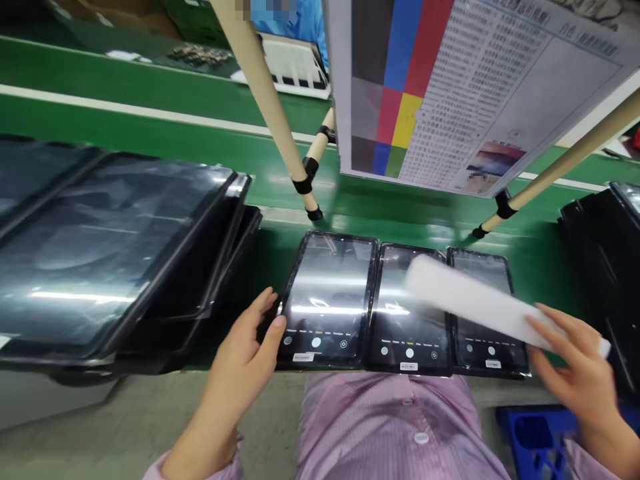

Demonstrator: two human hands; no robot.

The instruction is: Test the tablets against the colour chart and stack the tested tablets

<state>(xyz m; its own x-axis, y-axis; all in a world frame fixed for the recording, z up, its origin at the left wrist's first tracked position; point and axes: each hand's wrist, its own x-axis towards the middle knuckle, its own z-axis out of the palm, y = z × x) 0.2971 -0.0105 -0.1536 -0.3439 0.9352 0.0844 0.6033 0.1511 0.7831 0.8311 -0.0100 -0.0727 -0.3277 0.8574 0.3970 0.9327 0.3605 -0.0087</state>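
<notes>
Three tablets lie side by side at the bench's front edge: a left tablet (330, 287), a middle tablet (407, 310) and a right tablet (487, 333). Each lit screen shows a row of camera controls near its bottom. My left hand (245, 353) is open beside the left tablet, thumb at its left edge; whether it touches, I cannot tell. My right hand (575, 353) is closed around one end of a flat white strip (465, 297), blurred by motion. The strip slants over the right tablet, and its far end reaches above the middle one.
Stacked black trays (110, 247) with clear covers stand at left; more dark trays (600, 267) are at right. A printed board with colour blocks (425, 93) hangs from a cream pipe frame (270, 100). A blue crate (535, 433) sits below right. Across the bench, a blue sleeve shows.
</notes>
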